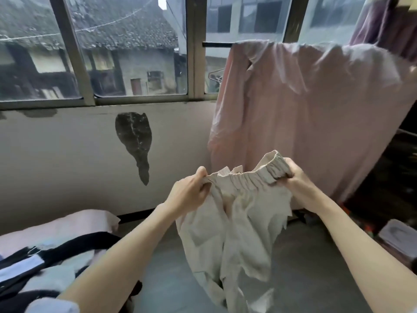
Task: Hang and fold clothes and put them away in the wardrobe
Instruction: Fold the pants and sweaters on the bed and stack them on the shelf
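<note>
Cream trousers (232, 233) with an elastic waistband hang in the air in front of me, legs drooping toward the floor. My left hand (191, 190) pinches the left end of the waistband. My right hand (295, 179) grips the right end, fingers curled round the gathered elastic. The waistband is stretched between the two hands. The lower legs run out of the bottom of the view.
A pink cloth (316, 109) is draped over a dark rail (216, 44) at the right, just behind the trousers. A pile of pink, black and white clothes (45, 256) lies at the lower left. Windows (135, 53) span the far wall. A plastic box (399, 238) sits at right.
</note>
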`<state>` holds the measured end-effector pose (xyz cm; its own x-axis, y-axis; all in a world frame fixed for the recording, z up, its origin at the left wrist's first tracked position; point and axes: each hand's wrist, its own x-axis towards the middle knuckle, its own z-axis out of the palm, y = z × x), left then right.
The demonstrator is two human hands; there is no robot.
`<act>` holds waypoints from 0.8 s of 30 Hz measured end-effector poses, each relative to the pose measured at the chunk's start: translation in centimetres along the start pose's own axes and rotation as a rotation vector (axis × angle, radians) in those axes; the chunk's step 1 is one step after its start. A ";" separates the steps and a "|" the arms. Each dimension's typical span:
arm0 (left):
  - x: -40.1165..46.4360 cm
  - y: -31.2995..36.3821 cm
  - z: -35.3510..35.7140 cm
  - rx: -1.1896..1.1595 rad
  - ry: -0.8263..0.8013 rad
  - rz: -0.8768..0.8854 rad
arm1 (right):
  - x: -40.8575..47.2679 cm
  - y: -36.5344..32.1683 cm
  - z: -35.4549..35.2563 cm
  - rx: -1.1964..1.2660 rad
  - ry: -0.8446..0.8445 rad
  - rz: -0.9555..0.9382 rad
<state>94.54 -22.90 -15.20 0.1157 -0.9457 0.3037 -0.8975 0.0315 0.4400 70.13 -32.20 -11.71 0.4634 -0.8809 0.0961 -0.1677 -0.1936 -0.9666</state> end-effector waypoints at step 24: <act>1.3 5.4 -3.9 -0.709 -0.405 -0.585 | -3.5 -1.5 2.8 0.135 0.398 0.048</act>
<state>91.48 -22.65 -9.11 0.1856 -0.9088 -0.3737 -0.2695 -0.4128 0.8700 71.17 -27.58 -11.23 0.0812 -0.9907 0.1090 -0.0532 -0.1135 -0.9921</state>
